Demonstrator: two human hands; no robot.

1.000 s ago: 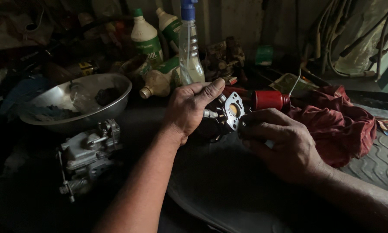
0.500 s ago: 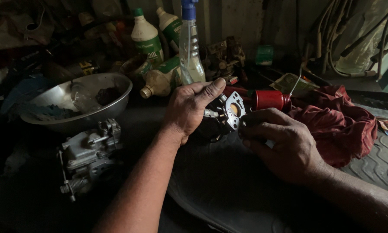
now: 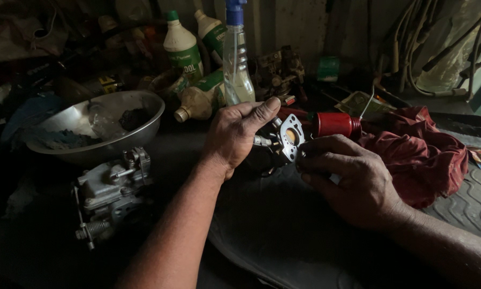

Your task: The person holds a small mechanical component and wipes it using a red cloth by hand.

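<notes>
Gripping a small metal engine part (image 3: 288, 140) over the dark tabletop (image 3: 187, 144), the left hand (image 3: 235, 136) is closing its fingers around it; the right hand (image 3: 353, 179) is pinching its front edge. Behind are standing a clear spray bottle (image 3: 236, 64) and white bottles with green labels (image 3: 182, 51); a red rag (image 3: 417, 155) is lying right.

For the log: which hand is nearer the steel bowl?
Left. The left hand is right of the steel bowl, apart from it; the right hand lies farther right, beside the red cloth.
</notes>
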